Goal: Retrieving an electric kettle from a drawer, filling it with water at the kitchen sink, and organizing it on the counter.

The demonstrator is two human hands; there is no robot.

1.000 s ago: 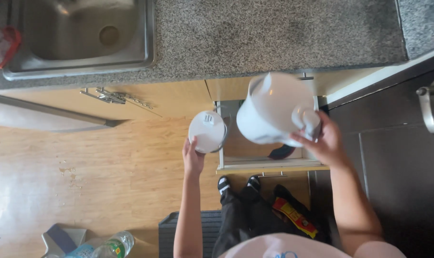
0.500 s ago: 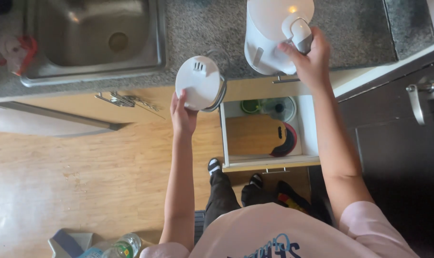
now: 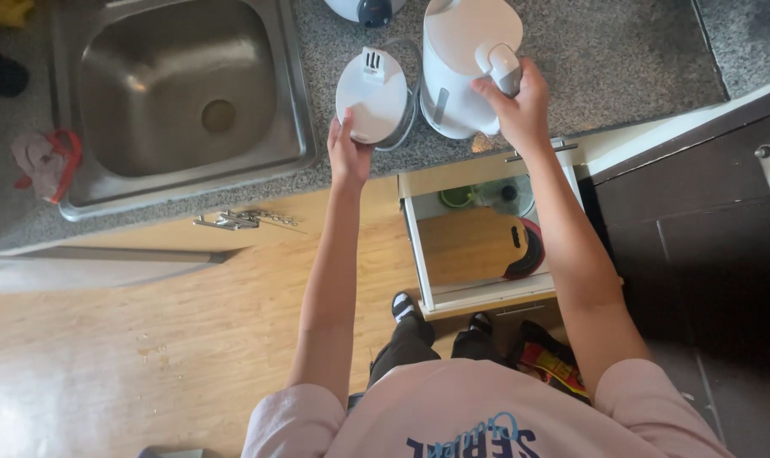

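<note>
My right hand grips the handle of a white electric kettle, which stands on the speckled granite counter. My left hand holds the kettle's round white base by its near edge, over the counter just left of the kettle. A grey cord loops between base and kettle. Below my arms an open drawer shows a wooden cutting board, a red-rimmed item and a glass lid.
A steel sink lies to the left, with a red and pink cloth on its rim. Another white appliance stands at the counter's far edge. A dark appliance front is at the right. Wooden floor lies below.
Both hands have risen from drawer level to the counter. The kettle went from tilted in the air to upright on the counter, and the base moved up beside it.
</note>
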